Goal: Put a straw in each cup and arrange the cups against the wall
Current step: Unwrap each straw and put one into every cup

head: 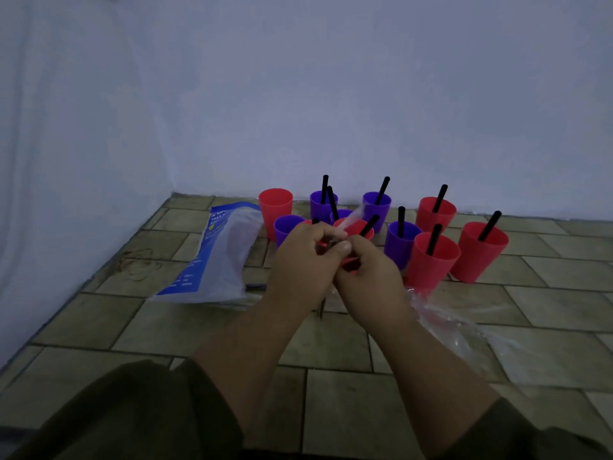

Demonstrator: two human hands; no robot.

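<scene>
Several red and purple cups stand on the tiled floor near the wall. Black straws stick out of most, such as the red cup (477,252) at far right and the purple cup (376,205) at the back. A red cup (275,207) at back left and a purple cup (287,229) in front of it show no straw. My left hand (303,260) and my right hand (368,275) meet in front of the cups. Both pinch a thin clear wrapper (351,217) with something dark inside. My hands hide the cups behind them in part.
A blue and clear plastic bag (219,254) lies on the floor to the left of the cups. Crumpled clear plastic (457,330) lies on the tiles to the right of my right forearm. White walls (365,94) meet in a corner at back left.
</scene>
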